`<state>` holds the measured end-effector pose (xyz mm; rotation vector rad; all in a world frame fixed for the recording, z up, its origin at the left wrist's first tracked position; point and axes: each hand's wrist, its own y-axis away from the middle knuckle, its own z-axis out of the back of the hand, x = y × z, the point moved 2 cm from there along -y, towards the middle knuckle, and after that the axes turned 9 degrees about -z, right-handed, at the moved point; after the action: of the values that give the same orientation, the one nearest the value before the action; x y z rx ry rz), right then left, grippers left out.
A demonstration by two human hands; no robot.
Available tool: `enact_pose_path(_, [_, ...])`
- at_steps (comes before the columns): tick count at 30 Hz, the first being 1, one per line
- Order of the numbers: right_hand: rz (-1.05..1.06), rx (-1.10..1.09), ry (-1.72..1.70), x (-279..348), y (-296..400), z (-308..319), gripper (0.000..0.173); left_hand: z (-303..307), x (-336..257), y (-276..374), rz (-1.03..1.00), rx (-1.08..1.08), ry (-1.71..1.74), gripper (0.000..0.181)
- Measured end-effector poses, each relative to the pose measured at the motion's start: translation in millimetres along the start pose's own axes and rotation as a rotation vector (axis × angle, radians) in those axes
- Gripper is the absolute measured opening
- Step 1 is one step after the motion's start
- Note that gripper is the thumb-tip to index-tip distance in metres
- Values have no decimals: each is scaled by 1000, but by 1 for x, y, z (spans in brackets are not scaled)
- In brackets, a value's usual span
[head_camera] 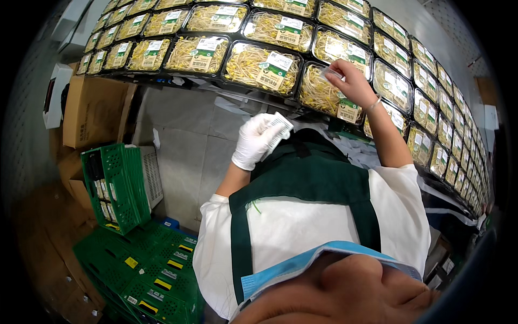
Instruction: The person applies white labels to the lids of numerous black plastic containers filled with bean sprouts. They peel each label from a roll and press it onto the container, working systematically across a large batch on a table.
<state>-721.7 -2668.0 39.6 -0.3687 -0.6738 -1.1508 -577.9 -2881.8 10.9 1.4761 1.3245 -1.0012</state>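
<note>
My left hand (255,139), in a white glove, holds a folded strip of printed labels (281,128) in front of my apron. Pinched between bare fingertips of my right hand (353,83) is a small translucent label (331,73). That hand is over a black plastic tray of bean sprouts (317,91) at the near edge of the rows, partly hiding the tray's green and tan label. Whether the small label touches the clear film cannot be told. To the left, a neighbouring sprout tray (247,67) carries a white printed sticker on its green and tan label.
Many more sprout trays (204,52) stand in rows ahead and to the right. Green plastic crates (158,267) are stacked at lower left, with another upright green crate (121,182) behind them. Cardboard boxes (93,109) stand on the left. Grey floor tiles (182,154) show between.
</note>
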Motion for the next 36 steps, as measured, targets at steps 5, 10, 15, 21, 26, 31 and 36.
enact_pose_path(5, [282,-201,541,-31,1,-41,11,18,11,-4,-24,-31,-33,7])
enact_pose_path(10, [141,-272,694,-22,6,-35,25,11,4,-6,93,18,119,14])
enact_pose_path(15, [36,-208,573,-36,-4,-27,42,-18,-10,-24,-79,-24,263,30])
enact_pose_path(21, [140,-175,469,-21,5,-19,42,-25,0,-41,-19,32,182,29])
enact_pose_path(26, [363,-58,522,-21,51,-54,49,-14,9,-44,-18,-57,215,26])
enact_pose_path(31, [224,30,431,-14,40,-50,39,-7,17,-37,37,-103,209,24])
enact_pose_path(36, [282,-431,285,3,-14,-24,24,-4,24,-35,43,-115,234,24])
